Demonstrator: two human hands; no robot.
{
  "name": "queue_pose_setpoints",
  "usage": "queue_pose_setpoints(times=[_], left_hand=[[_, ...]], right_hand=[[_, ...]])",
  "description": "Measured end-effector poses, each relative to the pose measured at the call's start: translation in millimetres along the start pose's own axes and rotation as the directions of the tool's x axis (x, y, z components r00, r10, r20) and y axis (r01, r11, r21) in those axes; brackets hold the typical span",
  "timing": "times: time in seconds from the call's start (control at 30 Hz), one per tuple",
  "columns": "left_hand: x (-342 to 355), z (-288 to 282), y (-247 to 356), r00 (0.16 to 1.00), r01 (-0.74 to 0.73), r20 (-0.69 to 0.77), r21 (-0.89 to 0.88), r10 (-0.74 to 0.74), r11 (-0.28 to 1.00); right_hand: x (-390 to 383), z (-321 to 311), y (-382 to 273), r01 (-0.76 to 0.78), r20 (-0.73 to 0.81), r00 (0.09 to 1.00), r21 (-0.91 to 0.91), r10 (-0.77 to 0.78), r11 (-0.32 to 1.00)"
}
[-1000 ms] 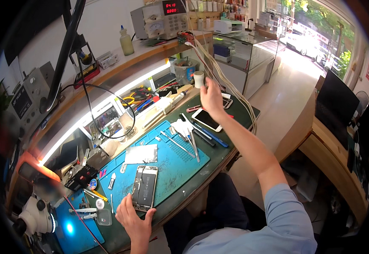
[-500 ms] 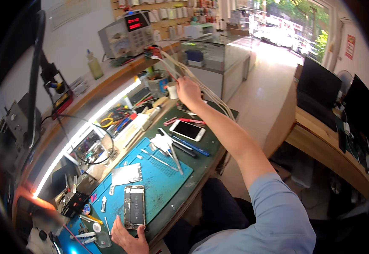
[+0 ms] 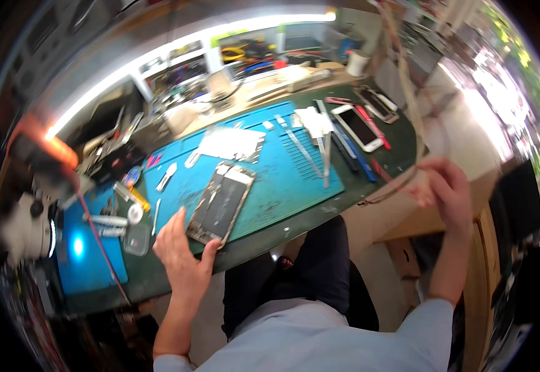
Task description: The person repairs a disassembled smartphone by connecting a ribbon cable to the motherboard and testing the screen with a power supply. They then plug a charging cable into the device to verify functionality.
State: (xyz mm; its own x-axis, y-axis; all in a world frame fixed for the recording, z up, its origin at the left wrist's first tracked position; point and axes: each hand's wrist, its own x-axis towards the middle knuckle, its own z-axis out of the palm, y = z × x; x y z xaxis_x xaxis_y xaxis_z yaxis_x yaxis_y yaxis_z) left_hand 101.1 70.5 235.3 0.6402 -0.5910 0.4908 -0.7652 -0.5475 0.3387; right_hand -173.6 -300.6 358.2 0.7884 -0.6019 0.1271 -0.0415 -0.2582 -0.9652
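Note:
An opened phone (image 3: 221, 203), its battery and inner parts bare, lies tilted on the blue mat (image 3: 270, 208). My left hand (image 3: 183, 251) is open at its lower left corner, fingers stretched along the side and the thumb by the bottom edge. Out past the bench's right end, my right hand (image 3: 446, 192) is raised and blurred by motion. Its fingers are pinched around a thin reddish cable (image 3: 397, 185), which dangles by the bench edge. Beyond the opened phone lies a silver metal plate (image 3: 229, 144). A white-framed phone (image 3: 358, 128) rests farther right.
Tweezers (image 3: 327, 161) and a blue pen-like tool (image 3: 358, 155) lie right of the mat's middle. A small clear box (image 3: 137, 239) and a white round tub (image 3: 135, 214) sit left of my left hand. Pale cables (image 3: 403, 74) hang at the bench's right end.
My right hand has come back from the far end of the bench toward me, on the right, bringing the cable. My left hand stays by the opened phone. The view has turned left and down.

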Motion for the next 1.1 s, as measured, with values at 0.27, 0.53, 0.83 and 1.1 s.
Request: queue_pose_setpoints(times=[0.27, 0.53, 0.83, 1.1], left_hand=[[-28, -12, -9, 0.877, -0.436, -0.333, -0.248, 0.346, 0.865], [-182, 2, -86, 0.595, 0.154, -0.588, -0.586, -0.548, 0.795], [-232, 34, -117, 0.685, 0.533, -0.143, -0.57, -0.714, 0.625], [-341, 110, -153, 0.642, 0.766, 0.325, -0.285, -0.694, 0.576]], right_hand=[[-92, 34, 56, -0.309, 0.199, 0.946, 0.319, 0.256, 0.896], [-134, 141, 113, -0.603, 0.518, 0.75, 0.279, 0.412, 0.747], [-95, 148, 90, -0.326, 0.494, 0.828, 0.04, 0.265, 0.944], [-79, 155, 74, -0.265, 0.545, 0.811, 0.018, 0.213, 0.964]])
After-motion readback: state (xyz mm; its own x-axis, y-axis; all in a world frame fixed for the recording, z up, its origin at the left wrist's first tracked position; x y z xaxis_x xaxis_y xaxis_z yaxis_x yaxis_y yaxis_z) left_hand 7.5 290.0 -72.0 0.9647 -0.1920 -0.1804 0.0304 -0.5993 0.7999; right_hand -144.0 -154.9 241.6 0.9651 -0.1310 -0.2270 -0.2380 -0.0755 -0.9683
